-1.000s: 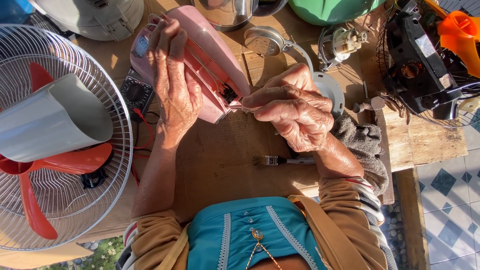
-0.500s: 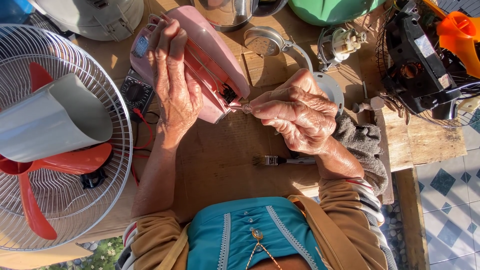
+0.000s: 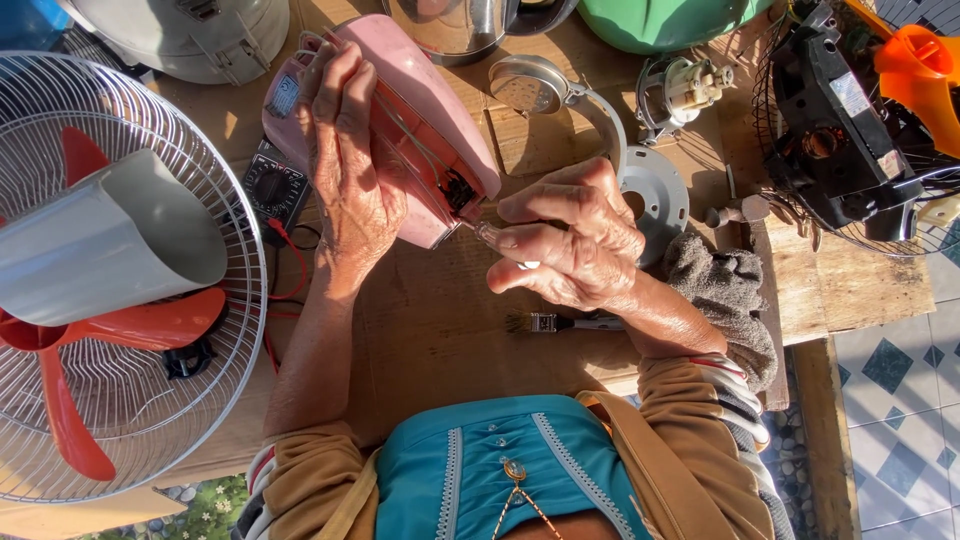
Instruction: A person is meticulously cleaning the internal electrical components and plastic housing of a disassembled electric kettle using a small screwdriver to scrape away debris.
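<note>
Nearest the camera, the person's teal top and tan sleeves fill the lower edge. Just beyond, a small paintbrush (image 3: 560, 322) with a metal ferrule lies flat on the wooden worktop (image 3: 430, 330), just beside the right forearm. A grey rag (image 3: 725, 290) is bunched at the worktop's right edge, touching that same arm.

The right hand (image 3: 570, 245) is closed around a clear-handled screwdriver (image 3: 492, 236), fingers curled over the handle, the tip pointing into the open end of the pink appliance housing (image 3: 420, 120). The left hand (image 3: 350, 170) lies over the housing from the left, fingers spread along its side and wrapped on it, holding it tilted on the worktop at centre. Red inner parts and thin wires show along the opened side of the housing, under the left fingers.

Left of the left wrist sits a black multimeter (image 3: 275, 185) with a red lead trailing over the wood. Further left stands a fan (image 3: 120, 300) with a white wire guard, red blades and a grey motor casing.

Right of the housing lie a round grey plate (image 3: 655, 190) and a curved metal part (image 3: 535, 85). Farther off are a small motor (image 3: 690, 85), a shiny metal pot (image 3: 460, 25), a green vessel (image 3: 665, 20), a grey lidded container (image 3: 190, 30), and at far right a black dismantled fan motor (image 3: 835, 130) beside an orange blade (image 3: 920, 65).
</note>
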